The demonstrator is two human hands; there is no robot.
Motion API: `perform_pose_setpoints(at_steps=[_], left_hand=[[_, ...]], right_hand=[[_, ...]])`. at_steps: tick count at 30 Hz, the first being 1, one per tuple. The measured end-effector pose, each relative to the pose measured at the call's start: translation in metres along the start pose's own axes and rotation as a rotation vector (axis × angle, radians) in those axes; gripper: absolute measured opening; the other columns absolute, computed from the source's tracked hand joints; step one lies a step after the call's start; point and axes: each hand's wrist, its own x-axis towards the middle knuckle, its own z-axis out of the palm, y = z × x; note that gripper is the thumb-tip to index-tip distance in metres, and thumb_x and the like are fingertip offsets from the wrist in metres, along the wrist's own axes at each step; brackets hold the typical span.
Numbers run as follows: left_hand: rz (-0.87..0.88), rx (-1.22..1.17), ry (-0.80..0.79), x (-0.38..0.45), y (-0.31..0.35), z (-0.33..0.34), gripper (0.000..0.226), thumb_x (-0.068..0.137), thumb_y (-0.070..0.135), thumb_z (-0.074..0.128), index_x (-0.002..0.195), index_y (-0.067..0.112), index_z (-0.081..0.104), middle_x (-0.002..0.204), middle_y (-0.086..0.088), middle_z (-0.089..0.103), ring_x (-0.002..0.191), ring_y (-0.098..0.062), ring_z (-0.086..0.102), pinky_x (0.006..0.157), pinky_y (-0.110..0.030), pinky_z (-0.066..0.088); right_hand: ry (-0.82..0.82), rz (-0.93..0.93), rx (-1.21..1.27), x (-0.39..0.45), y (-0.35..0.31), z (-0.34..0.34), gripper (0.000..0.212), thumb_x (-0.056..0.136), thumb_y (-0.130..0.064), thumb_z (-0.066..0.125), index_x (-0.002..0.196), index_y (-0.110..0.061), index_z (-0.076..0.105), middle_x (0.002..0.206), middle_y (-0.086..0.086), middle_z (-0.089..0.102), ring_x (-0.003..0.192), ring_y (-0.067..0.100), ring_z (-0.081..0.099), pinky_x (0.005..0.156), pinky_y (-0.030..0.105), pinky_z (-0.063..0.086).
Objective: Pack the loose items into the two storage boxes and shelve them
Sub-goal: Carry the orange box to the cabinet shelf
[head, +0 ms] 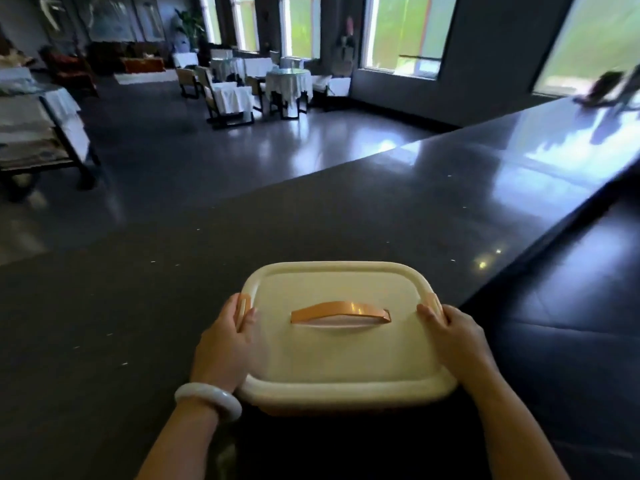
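Cream plastic storage box (343, 344), lid on, orange handle (341, 311) lying flat on top, held low centre of my view above dark counter (381, 202) near edge. I see left hand (225, 344) gripping left side at orange latch (243, 306), right hand (453, 337) gripping right side. White bangle (207, 400) on left wrist. Draped tables (289, 84) far behind.

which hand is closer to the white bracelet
Left. The white bracelet sits on the wrist of the left hand, which grips the storage box; the right hand grips the box's opposite side.
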Motion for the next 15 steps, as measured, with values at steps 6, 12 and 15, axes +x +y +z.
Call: perform_pose_setpoints(at_steps=[6, 12, 15], left_hand=[[0.177, -0.027, -0.152, -0.018, 0.092, 0.136, 0.053, 0.097, 0.045, 0.046, 0.145, 0.024, 0.040, 0.135, -0.003, 0.056, 0.121, -0.024, 0.054, 0.093, -0.032, 0.040], [0.320, 0.011, -0.363, -0.033, 0.170, 0.254, 0.051, 0.096, 0.046, 0.047, 0.143, 0.025, 0.042, 0.134, -0.007, 0.057, 0.119, -0.029, 0.054, 0.097, -0.038, 0.042], [0.401, 0.020, -0.423, -0.034, 0.204, 0.309, 0.048, 0.096, 0.043, 0.050, 0.140, 0.024, 0.046, 0.128, -0.010, 0.061, 0.115, -0.034, 0.056, 0.094, -0.039, 0.044]], right_hand=[[0.188, 0.100, 0.065, -0.015, 0.100, -0.133, 0.030, 0.092, -0.046, 0.053, 0.083, -0.018, 0.061, 0.077, 0.004, 0.064, 0.070, 0.018, 0.060, 0.058, 0.031, 0.047], [0.436, 0.240, 0.161, -0.036, 0.174, -0.225, 0.031, 0.092, -0.036, 0.059, 0.084, -0.006, 0.062, 0.074, 0.009, 0.063, 0.064, 0.018, 0.057, 0.050, 0.024, 0.041], [0.555, 0.290, 0.212, -0.033, 0.201, -0.255, 0.028, 0.092, -0.027, 0.061, 0.081, -0.001, 0.062, 0.064, 0.005, 0.059, 0.056, 0.014, 0.053, 0.041, 0.017, 0.039]])
